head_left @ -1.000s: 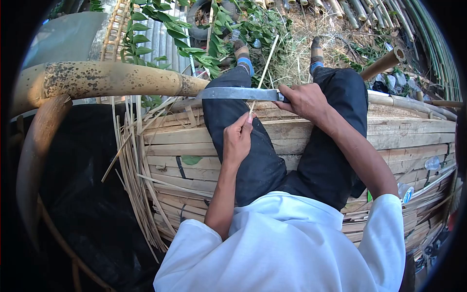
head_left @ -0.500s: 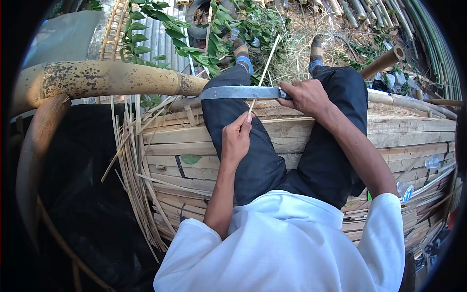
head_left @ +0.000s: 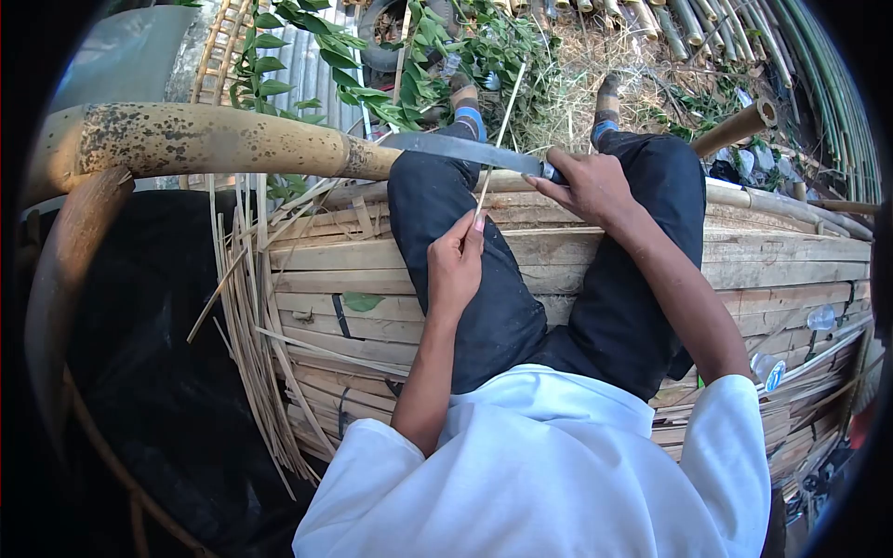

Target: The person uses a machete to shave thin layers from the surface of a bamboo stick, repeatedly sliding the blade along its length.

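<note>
Pinched between the thumb and fingers of my left hand (head_left: pixel 456 260) is the lower end of a thin bamboo strip (head_left: pixel 507 116), which slants up and away past my knee. My right hand (head_left: pixel 588 186) is closed around the dark handle of a long knife (head_left: pixel 446 149). Its broad blade points left and crosses the strip a little above my left fingertips, with the tip near my left knee. Both hands are over my lap, in front of the dark trousers (head_left: pixel 433 205).
I sit on stacked split bamboo slats (head_left: pixel 558 246). A thick bamboo pole (head_left: pixel 214 144) runs in from the left, above a bundle of thin strips (head_left: pixel 265 372). Plastic cups (head_left: pixel 767 370) lie at the right. Leafy branches (head_left: pixel 502 46) and cut bamboo poles (head_left: pixel 726 33) lie beyond my feet.
The knife blade has tilted, its tip swinging up and away from me, and now sits higher along the strip. My left hand still grips the strip in nearly the same place.
</note>
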The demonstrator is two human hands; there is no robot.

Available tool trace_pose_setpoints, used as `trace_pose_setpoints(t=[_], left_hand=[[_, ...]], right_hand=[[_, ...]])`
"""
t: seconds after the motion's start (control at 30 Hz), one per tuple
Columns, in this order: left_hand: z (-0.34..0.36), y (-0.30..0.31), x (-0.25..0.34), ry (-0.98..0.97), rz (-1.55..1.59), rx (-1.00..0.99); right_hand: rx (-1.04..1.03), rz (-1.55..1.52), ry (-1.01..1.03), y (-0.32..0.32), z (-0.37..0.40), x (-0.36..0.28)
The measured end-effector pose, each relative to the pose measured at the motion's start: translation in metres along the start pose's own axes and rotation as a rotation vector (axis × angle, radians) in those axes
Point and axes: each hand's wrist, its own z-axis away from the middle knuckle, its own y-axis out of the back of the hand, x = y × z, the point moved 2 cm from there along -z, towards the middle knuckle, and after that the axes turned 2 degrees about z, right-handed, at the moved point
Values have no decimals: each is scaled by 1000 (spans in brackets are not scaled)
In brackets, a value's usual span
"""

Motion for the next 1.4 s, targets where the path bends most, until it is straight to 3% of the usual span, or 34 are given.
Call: trace_pose_setpoints(t=[0.07, 0.17, 0.87, 1.03, 1.07, 1.13, 1.23, 1.4], left_hand=[[1, 1, 3, 32, 21, 7], [0, 1, -3, 19, 18, 34], [3, 11, -4, 63, 97, -56], [19, 24, -7, 97, 164, -69], [20, 23, -4, 83, 172, -71], [11, 18, -3, 93, 201, -41], [3, 9, -4, 99, 198, -26], [-1, 7, -5, 83, 193, -57]], right_hand=[[-48, 39, 125, -8, 5, -13], [-48, 11, 159, -15, 7, -20], [-24, 40, 107, -13, -9, 14], [55, -154, -597, -4, -23, 73], [58, -157, -597, -12, -22, 75], [175, -712, -682, -24, -25, 77], [215, -871, -566, -25, -18, 61], [19, -256, -82, -10, -5, 2]])
